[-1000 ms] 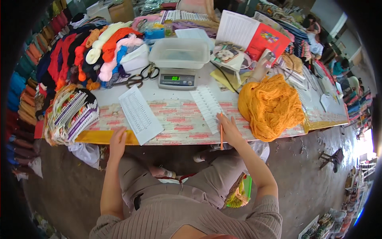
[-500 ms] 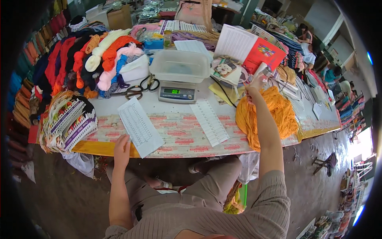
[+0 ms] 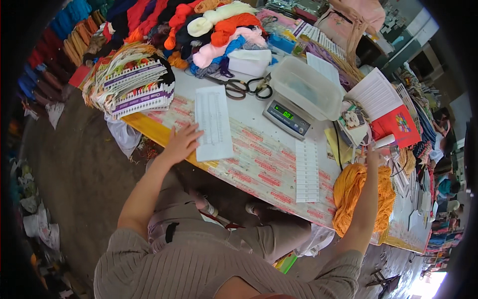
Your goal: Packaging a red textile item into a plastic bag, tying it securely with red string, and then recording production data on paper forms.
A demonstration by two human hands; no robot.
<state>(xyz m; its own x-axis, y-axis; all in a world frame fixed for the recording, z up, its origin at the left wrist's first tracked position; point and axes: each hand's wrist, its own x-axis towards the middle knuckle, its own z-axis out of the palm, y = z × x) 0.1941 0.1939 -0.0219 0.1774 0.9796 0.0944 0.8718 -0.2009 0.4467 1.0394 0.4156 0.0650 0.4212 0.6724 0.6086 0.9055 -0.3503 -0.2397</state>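
My left hand (image 3: 182,143) has its fingers spread at the table's front edge, with its fingertips at the left side of a white printed sheet (image 3: 214,124). My right hand (image 3: 372,155) reaches far to the right, over a heap of orange yarn (image 3: 346,197). Its fingers are drawn together beside a clear plastic container (image 3: 387,153) and a white roll (image 3: 384,141); what they hold is too small and blurred to make out. Between the hands lies a narrow card strip (image 3: 307,172). Behind it stands a digital scale (image 3: 287,118) bearing a translucent tub (image 3: 307,88).
Black-handled scissors (image 3: 239,88) lie left of the scale. Coloured yarn skeins (image 3: 219,42) and a white box (image 3: 249,62) fill the back. A bundle of yarn sample cards (image 3: 142,89) sits at the left corner. An open red folder (image 3: 398,127) stands behind my right hand.
The view has turned, so the table now slants down to the right. My left hand has opened and moved onto the sheet's edge. My right hand is nearer the clear container.
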